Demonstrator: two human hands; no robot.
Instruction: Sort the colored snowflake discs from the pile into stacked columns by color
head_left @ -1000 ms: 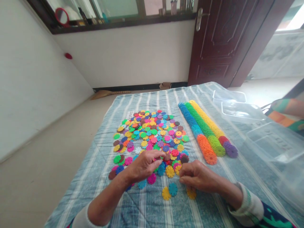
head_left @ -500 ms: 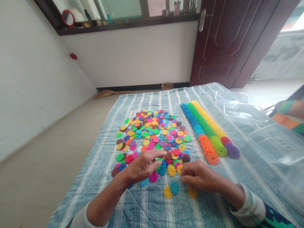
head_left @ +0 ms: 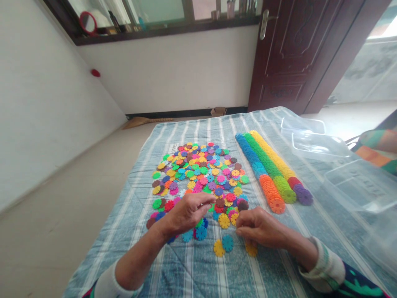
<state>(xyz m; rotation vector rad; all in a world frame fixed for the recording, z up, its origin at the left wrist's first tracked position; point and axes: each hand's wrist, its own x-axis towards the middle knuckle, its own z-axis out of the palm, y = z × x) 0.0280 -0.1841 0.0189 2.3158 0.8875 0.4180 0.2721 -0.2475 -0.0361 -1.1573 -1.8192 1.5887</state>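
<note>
Many colourful notched discs [head_left: 203, 170] lie in a loose pile on the striped cloth [head_left: 173, 273]. Over the pile's near edge is my left hand [head_left: 189, 211], its thumb and fingers apart with nothing visible between them. A blue disc [head_left: 201, 232] lies just below it. My right hand [head_left: 260, 227] is closed at the pile's right front, beside a yellow disc [head_left: 234, 219]; whatever its fingers hold is hidden. Another yellow disc [head_left: 251, 248] is partly under that hand. Between the hands, nearer me, a yellow disc [head_left: 218, 248] touches a blue one [head_left: 227, 243].
Three long rows of overlapping discs [head_left: 266, 165] run along the right, ending in orange, lime and purple. Transparent plastic containers [head_left: 319, 145] stand farther right. At the right edge sits a striped orange and green item [head_left: 375, 153]. A dark red door [head_left: 288, 54] is behind.
A blue disc that was right of my left hand's fingertips now lies lower and further left, over the pink disc. My left hand has shifted slightly; my right hand has hardly moved.
</note>
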